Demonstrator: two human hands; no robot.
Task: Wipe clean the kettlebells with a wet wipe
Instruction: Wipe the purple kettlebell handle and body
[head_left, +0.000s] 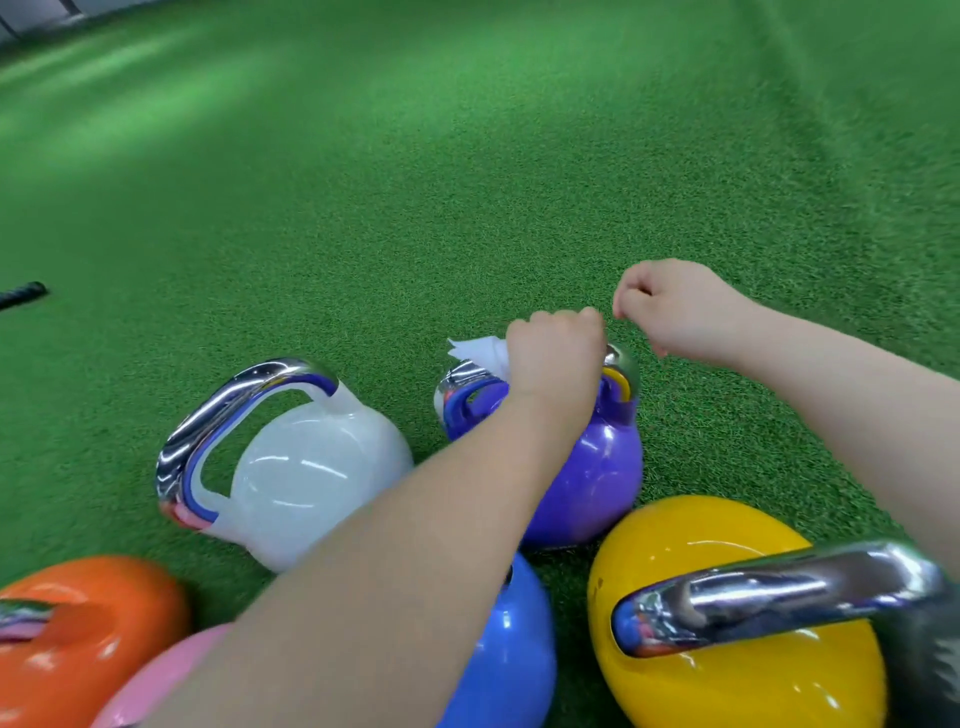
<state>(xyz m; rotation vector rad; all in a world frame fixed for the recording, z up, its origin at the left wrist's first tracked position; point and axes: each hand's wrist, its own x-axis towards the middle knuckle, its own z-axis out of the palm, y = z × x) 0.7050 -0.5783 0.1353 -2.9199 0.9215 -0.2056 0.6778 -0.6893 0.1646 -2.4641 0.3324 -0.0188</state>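
A purple kettlebell (597, 467) stands on the green turf at the centre. My left hand (556, 353) grips a white wet wipe (480, 351) against its chrome handle (621, 364); the wipe sticks out to the left of my fist. My right hand (675, 306) hovers just right of and beyond the handle, fingers curled, holding nothing that I can see. A white kettlebell (311, 478) lies tilted to the left of the purple one. My left forearm hides part of the purple kettlebell's body.
Close to me sit a yellow kettlebell (727, 530) with a chrome handle, a blue one (519, 654), a pink one (156, 675) and an orange one (93, 623). A black bar end (23, 295) lies at the far left. Green turf (467, 156) stretches ahead.
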